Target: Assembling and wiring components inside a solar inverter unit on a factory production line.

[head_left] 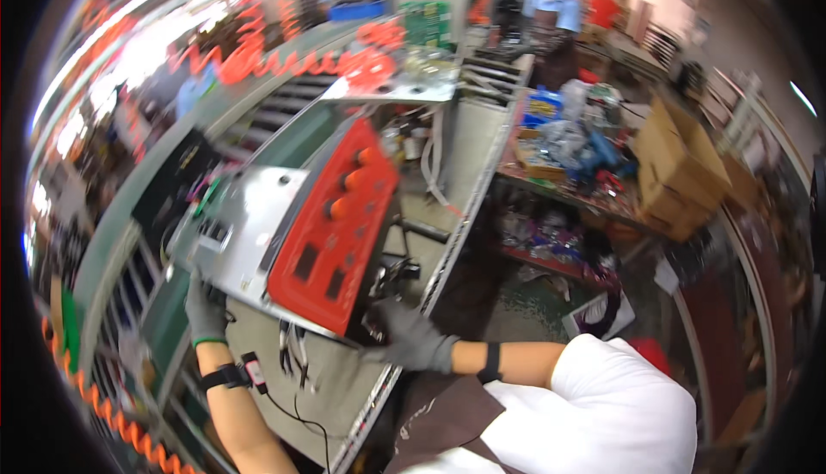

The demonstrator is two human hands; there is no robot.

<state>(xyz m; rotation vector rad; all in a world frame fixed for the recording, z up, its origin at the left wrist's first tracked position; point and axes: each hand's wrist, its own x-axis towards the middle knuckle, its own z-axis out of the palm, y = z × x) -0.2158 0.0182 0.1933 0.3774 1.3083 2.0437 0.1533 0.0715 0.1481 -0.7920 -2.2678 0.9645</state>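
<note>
A machine with a red control panel (331, 237) and a flat silvery metal chassis (249, 216) sits tilted on the conveyor line in front of me. Several orange knobs (351, 181) run along the panel's upper part, with two dark rectangular cut-outs below. My left hand (205, 309), in a grey glove, grips the chassis at its near left corner; the fingertips are partly hidden there. At the panel's near right end, my right hand (411, 336), also gloved in grey, is closed on the machine's lower edge, slightly blurred. Pliers-like tools (294, 355) with dark handles lie beneath the near edge.
A black box-like part (178, 173) stands beyond the chassis on the left. Orange coiled hoses (292, 65) hang over the line. To the right, a bench carries bagged parts (578, 134) and an open cardboard box (681, 164). Another person (552, 9) stands at the far end.
</note>
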